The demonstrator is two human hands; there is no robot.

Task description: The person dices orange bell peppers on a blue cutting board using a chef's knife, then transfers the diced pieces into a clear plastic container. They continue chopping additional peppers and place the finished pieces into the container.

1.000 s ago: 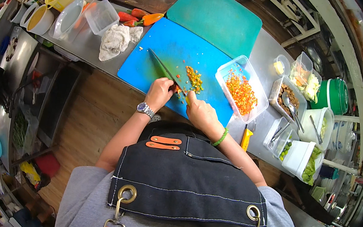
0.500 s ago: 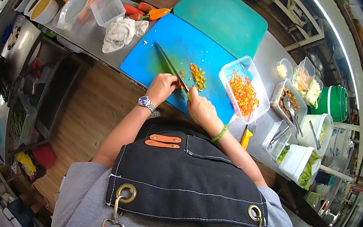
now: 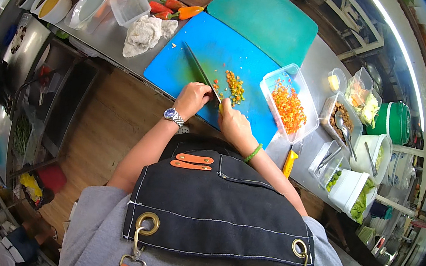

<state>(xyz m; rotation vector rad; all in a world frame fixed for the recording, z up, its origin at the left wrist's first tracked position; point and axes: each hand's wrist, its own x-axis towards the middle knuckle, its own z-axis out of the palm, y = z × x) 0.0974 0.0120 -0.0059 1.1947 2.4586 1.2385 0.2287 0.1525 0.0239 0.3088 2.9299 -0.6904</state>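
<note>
My right hand (image 3: 236, 126) is wrapped round the yellow handle of a long knife (image 3: 200, 69), whose blade points away to the far left across the blue cutting board (image 3: 180, 57). Close against the blade's left side, my left hand (image 3: 192, 99) has its fingers curled down at the near edge of the board; whatever they pinch is hidden. Right of the blade lies a small heap of finely chopped yellow, green and orange pepper (image 3: 235, 88), with a few loose bits nearby. A clear plastic container (image 3: 309, 126) of chopped orange pepper (image 3: 288, 108) rests on the board's right side.
Whole red and orange peppers (image 3: 187, 12) and a crumpled white cloth (image 3: 144, 36) lie left of the board. A green cutting board (image 3: 264, 18) is behind. At right are a yellow-handled knife (image 3: 290, 162), a minced-food container (image 3: 340, 108) with a spoon, and a white lettuce tub (image 3: 345, 188).
The view has shifted slightly. My left fingers are drawn in tighter beside the blade, and the orange and green bits seen beneath them before are now hidden. The knife stays in my right hand.
</note>
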